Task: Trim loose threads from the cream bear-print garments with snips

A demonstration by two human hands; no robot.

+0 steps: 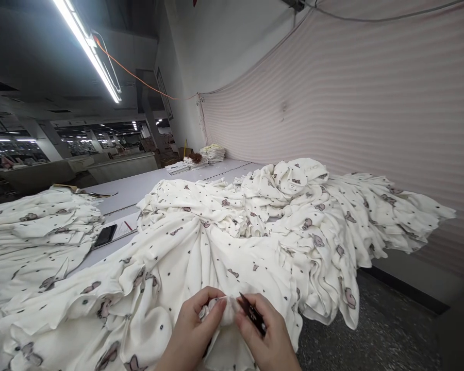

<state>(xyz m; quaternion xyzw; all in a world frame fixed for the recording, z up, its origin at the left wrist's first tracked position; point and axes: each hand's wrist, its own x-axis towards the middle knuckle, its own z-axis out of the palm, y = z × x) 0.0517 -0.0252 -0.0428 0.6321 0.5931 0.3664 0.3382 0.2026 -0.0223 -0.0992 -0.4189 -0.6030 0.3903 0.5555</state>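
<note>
White fabric [201,257] printed with small grey-pink figures and dark dots spreads across the table in front of me. My left hand [199,324] pinches a gathered edge of it between thumb and fingers. Close beside it, my right hand [265,327] is closed around small dark thread snips [252,314], their blades pointing up and left. The thumb and fingertips of that hand lie against the same bunched cloth. Exactly what sits between the fingertips is too small to make out.
More printed fabric heaps [294,180] lie ahead and hang over the table's right edge. Another pile [27,232] stands left. Between them are a phone [105,235] and paper with a red pen [128,225]. Folded stacks [212,153] sit at the back, beside a striped cloth curtain [351,93].
</note>
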